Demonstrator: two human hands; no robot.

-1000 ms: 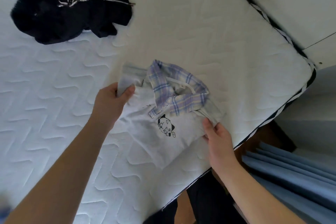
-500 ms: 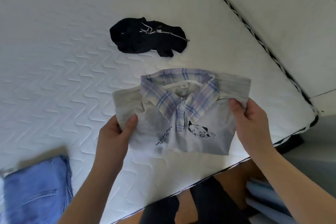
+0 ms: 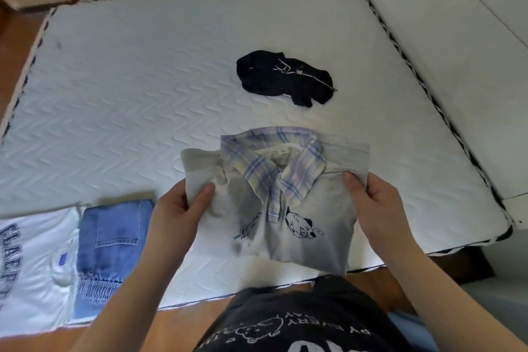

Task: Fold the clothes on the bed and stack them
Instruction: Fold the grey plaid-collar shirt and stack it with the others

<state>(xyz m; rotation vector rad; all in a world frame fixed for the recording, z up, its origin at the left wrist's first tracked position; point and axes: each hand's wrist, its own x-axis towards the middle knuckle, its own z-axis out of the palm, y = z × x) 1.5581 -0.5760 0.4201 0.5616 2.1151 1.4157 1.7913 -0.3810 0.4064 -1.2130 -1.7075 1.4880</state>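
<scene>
Folded shirt (image 3: 274, 208) above mattress (image 3: 143, 94) near edge, crumpled garment (image 3: 285, 77) behind, jeans (image 3: 111, 243) and tee (image 3: 31, 266) left.

We now hold the folded grey polo shirt (image 3: 300, 208) up off the mattress (image 3: 128, 111), where a second ago it lay flat near the bed's corner. Our left hand (image 3: 180, 208) and right hand (image 3: 374, 203) have shifted to pinch its two upper sides, and it hangs squarely between them with the plaid collar on top. Our view has swung left, bringing folded blue jeans (image 3: 111, 243) and a folded white printed T-shirt (image 3: 31, 266) into sight.
</scene>
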